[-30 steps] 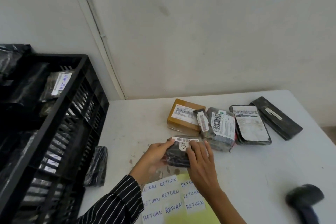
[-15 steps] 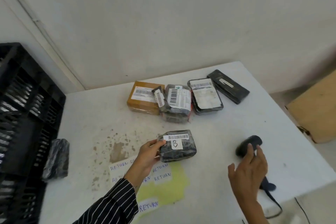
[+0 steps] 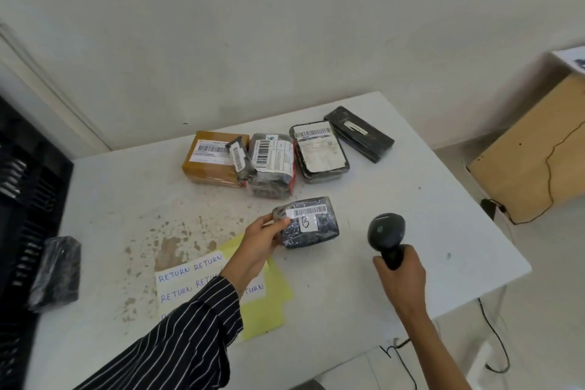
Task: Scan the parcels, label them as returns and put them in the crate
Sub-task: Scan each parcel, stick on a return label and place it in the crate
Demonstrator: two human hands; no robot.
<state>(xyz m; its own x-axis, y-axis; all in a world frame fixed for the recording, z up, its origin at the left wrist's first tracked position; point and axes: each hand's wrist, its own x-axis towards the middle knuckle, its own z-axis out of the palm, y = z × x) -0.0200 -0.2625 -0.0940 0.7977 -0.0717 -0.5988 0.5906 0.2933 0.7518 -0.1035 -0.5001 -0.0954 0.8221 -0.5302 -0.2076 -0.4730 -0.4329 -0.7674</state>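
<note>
**Inspector:** Status, from the left.

**Assessor:** The crate (image 3: 28, 199) stands at the table (image 3: 411, 199) edge, well left of the left grip (image 3: 259, 237). Its inside is out of view, so parcels already filed cannot be counted. One wrapped parcel (image 3: 55, 272) lies just beside the crate wall and shows no return label.

**Inspector:** Labels?

**Assessor:** The RETURN sheet (image 3: 190, 275) lies under the left forearm, nearer the person than the left grip, on a yellow backing (image 3: 272, 304). Several labels remain on it.

**Inspector:** The parcel in hand?

**Assessor:** The left grip is pinched on the left end of the parcel marked B (image 3: 308, 223), which sits between the two grips with its barcode facing up. It bears no return label. I cannot tell whether it rests on the table or is lifted.

**Inspector:** Scanner?

**Assessor:** The right grip (image 3: 402, 275) is clamped round the handle of the scanner (image 3: 387, 234). The scanner's head is raised, near the parcel marked B but apart from it. No beam shows on the barcode, so I judge the scan is not yet made.

**Inspector:** Outstanding?

**Assessor:** Five items lie in a row beyond both grips:
- brown box (image 3: 209, 165)
- small black parcel (image 3: 240, 158)
- grey wrapped parcel (image 3: 272, 165)
- white-labelled parcel (image 3: 319, 152)
- long black parcel (image 3: 361, 133)

None shows a return label. In my judgement most of the work remains: parcel B needs scanning, labelling and crating, then the row.
</note>
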